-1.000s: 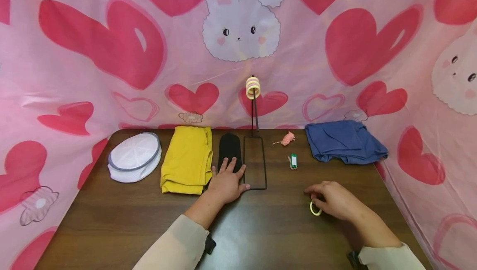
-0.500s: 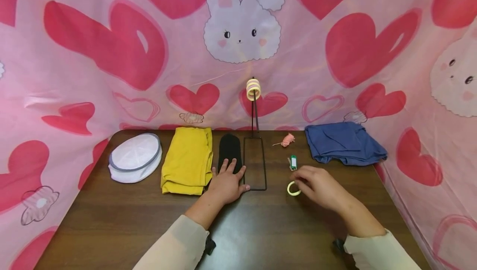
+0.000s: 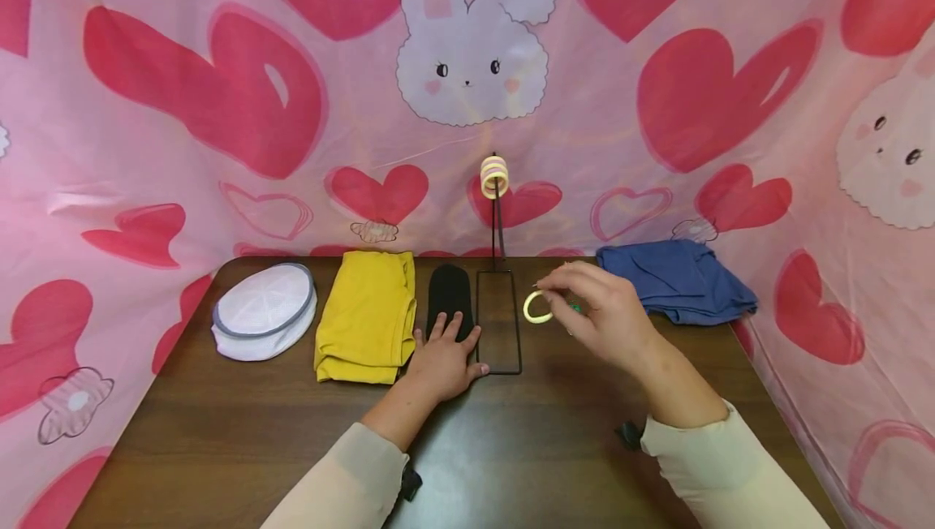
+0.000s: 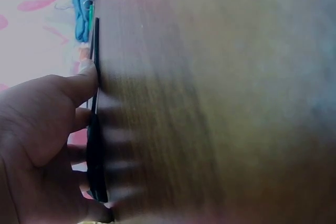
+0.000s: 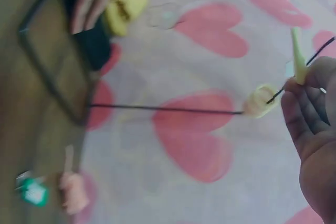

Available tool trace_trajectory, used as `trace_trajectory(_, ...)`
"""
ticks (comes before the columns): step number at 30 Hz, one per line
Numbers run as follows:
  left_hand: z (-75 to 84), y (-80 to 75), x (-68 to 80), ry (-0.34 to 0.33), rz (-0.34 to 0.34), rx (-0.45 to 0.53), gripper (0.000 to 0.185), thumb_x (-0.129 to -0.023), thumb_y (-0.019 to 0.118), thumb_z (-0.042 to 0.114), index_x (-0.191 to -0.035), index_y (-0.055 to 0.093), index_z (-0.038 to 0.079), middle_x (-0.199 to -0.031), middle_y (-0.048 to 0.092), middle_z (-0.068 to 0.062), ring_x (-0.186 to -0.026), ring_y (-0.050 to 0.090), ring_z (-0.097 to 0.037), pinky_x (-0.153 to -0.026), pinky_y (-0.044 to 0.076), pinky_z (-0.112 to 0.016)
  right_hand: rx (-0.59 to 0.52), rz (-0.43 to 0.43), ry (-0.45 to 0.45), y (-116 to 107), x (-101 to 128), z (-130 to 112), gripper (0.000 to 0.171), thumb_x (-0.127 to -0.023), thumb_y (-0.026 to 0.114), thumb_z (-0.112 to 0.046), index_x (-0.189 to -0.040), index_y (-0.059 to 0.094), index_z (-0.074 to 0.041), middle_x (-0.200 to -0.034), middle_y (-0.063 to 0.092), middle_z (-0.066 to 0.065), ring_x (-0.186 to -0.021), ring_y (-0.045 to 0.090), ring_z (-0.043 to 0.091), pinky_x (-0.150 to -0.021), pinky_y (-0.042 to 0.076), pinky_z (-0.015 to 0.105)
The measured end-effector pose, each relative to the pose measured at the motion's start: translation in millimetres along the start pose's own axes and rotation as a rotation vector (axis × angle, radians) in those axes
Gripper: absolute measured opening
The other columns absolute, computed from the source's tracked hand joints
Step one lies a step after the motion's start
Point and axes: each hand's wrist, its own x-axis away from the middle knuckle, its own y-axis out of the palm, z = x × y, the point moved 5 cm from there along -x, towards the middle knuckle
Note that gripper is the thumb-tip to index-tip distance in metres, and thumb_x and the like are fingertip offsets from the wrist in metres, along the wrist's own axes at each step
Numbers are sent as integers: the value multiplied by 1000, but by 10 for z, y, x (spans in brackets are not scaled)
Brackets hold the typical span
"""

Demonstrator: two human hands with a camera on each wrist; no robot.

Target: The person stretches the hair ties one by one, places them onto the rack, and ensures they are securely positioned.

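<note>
My right hand (image 3: 613, 318) pinches a pale yellow ring (image 3: 539, 320) between thumb and fingertips, held above the table right of the black wire stand (image 3: 519, 334). In the right wrist view the same ring (image 5: 297, 59) appears edge-on, near the stand's rod. Several yellow and pink rings (image 3: 494, 176) hang together on the stand's upper arm. My left hand (image 3: 441, 363) rests with spread, straight fingers on a flat black sock-shaped piece (image 3: 449, 290). Its thumb lies at the front corner of the stand's rectangular base.
Left of the stand lie a folded yellow cloth (image 3: 368, 314) and a white mesh item with grey rim (image 3: 266, 302). A folded blue cloth (image 3: 672, 277) lies back right. A green tag (image 5: 34, 192) and a pink yarn bundle (image 5: 73, 195) are partly behind my right hand.
My right hand has carried the yellow ring leftward and away from me, up off the front right of the table toward the stand. My left hand has stayed in place.
</note>
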Motion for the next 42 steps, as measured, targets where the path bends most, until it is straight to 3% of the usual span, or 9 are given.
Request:
trace_trajectory(3, -12, 1, -2, -3, -1, -1, 73, -99, 56, 64, -162, 40, 30, -172, 21, -10, -159, 9, -37, -119, 13, -72, -26, 73, -33, -65, -198, -110, 23, -84, 77, 1, -105, 78, -8, -103, 76, 4, -91, 71, 19, -80, 55, 21)
trace_trajectory(5, -18, 3, -4, -4, -3, 0, 73, -99, 55, 64, -162, 40, 30, -172, 20, -10, -159, 9, -37, -119, 13, -72, -48, 107, -51, -96, -307, -175, 24, -82, 78, 3, -104, 79, -6, -103, 76, 6, -89, 70, 18, -76, 57, 22)
trace_trajectory(10, -26, 10, -10, -1, -3, 1, 73, -99, 55, 64, -162, 40, 30, -172, 21, -10, -159, 10, -38, -118, 13, -72, -65, 180, -88, -136, -513, -280, 18, -86, 74, -2, -103, 79, -5, -102, 76, 7, -85, 70, 18, -68, 56, 21)
trace_trajectory(14, -25, 23, -22, -3, -2, 1, 73, -99, 55, 64, -161, 40, 30, -172, 21, -10, -159, 10, -37, -118, 13, -72, -48, 200, -95, -121, -609, -278, 18, -88, 73, -3, -105, 78, -3, -103, 77, 7, -86, 71, 18, -75, 58, 23)
trace_trajectory(23, 11, 15, -22, 0, -5, -5, 74, -98, 56, 65, -162, 39, 31, -172, 20, -10, -159, 9, -37, -119, 13, -72, 60, 224, -51, 14, -693, -17, 15, -92, 70, -5, -104, 78, -2, -101, 76, 9, -92, 72, 21, -86, 58, 32)
trace_trajectory(35, 22, 1, -25, 6, -3, 9, 73, -99, 56, 64, -161, 40, 30, -172, 21, -10, -159, 10, -37, -119, 12, -71, 126, 315, 119, 264, -969, 500, 13, -94, 72, -6, -104, 77, 1, -100, 75, 14, -88, 72, 26, -81, 58, 43)
trace_trajectory(42, 4, 0, -1, 4, 16, 60, 74, -97, 61, 62, -160, 43, 29, -172, 22, -10, -159, 10, -37, -120, 9, -71, 106, 324, 164, 270, -1021, 562, 14, -95, 68, -6, -104, 76, 1, -99, 73, 14, -87, 71, 25, -80, 57, 41)
